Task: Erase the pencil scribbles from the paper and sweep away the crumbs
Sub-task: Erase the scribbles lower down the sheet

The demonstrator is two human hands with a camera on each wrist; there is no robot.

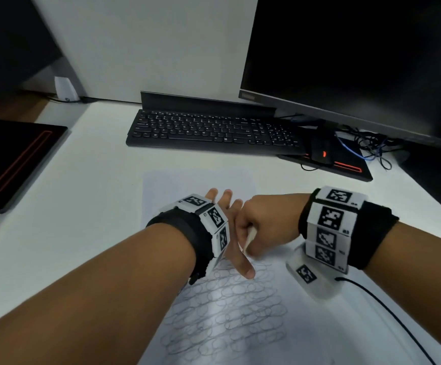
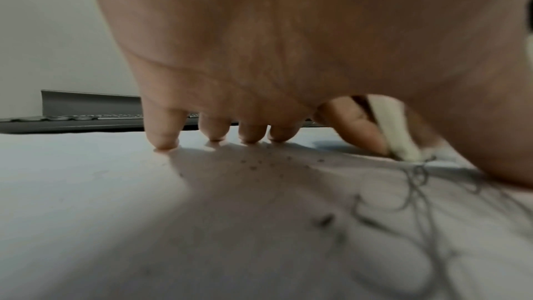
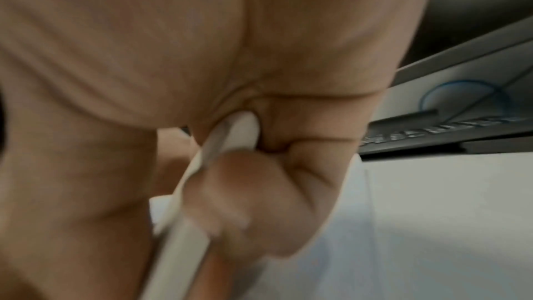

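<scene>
Paper (image 1: 240,312) lies on the white desk (image 1: 82,193), pencil scribbles (image 1: 227,306) covering its near half toward six o'clock. At nine o'clock of the sheet the left hand (image 1: 230,233) presses down, fingers straight and spread, tips touching the sheet beside dark crumbs (image 2: 259,163). Just at its three o'clock the right hand (image 1: 264,217) grips a white eraser (image 1: 249,237), whose lower end meets the scribbles' far edge. A keyboard (image 1: 209,131) sits at twelve o'clock.
</scene>
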